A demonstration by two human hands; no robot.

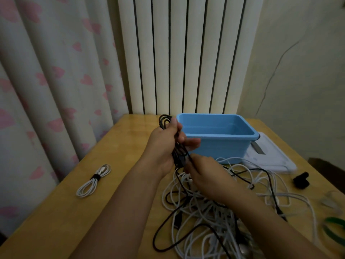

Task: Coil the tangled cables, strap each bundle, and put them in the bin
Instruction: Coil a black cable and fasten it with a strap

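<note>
Step in hand: coiling. The left hand (164, 146) grasps a black cable (165, 121) gathered into long loops, held above the table (130, 139) just at nine o'clock of the blue bin (224, 144). The right hand (203, 174) pinches the same cable at the loops' lower end. The tangled pile (214, 212) lies at six o'clock of the bin. One strapped white bundle (93, 181) rests well apart at nine o'clock. Judged next: finish winding the loose tail, then strap it; black strand trails into the pile.
</note>
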